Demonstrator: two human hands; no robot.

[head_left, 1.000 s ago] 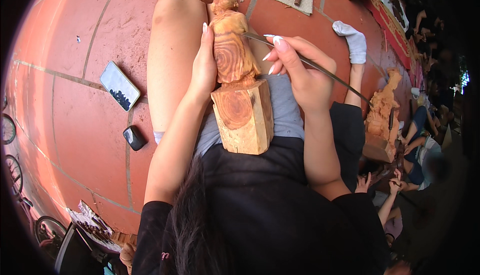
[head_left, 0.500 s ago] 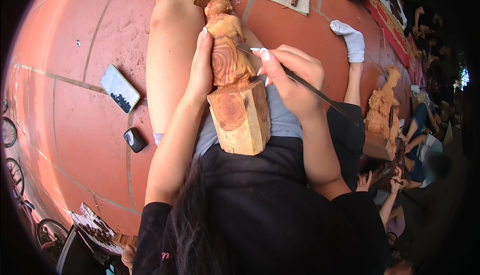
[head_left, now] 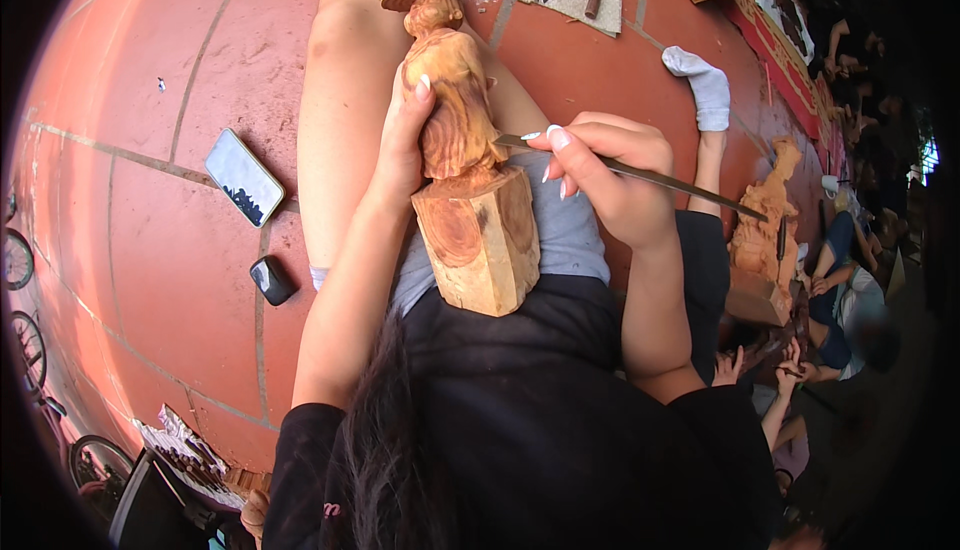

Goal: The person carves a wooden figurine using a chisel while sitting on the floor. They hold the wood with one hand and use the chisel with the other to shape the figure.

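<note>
A carved wooden figurine (head_left: 450, 80) with a wide flat brim on its head leans across my lap, its blocky uncarved base (head_left: 485, 245) against my black shirt. My left hand (head_left: 402, 140) grips the figurine's left side, thumb up along the body and fingers hidden behind it. In my right hand (head_left: 625, 175), held pen-like, is a slim dark metal carving tool (head_left: 690, 187). Its bright tip touches or nearly touches the figurine's lower right edge, just above the base; exact contact I cannot tell. The tool's back end points right.
On the red tile floor to the left lie a phone (head_left: 244, 178) and a small black case (head_left: 272, 280). Several carving tools rest on a pale mat (head_left: 612, 12) ahead. Another wooden carving (head_left: 765, 235) stands at right, near other people. Bicycles (head_left: 28, 350) are at far left.
My right hand has moved right and slightly down, bringing the tool tip lower on the figurine and the tool nearer level. The figurine has turned slightly in my left hand.
</note>
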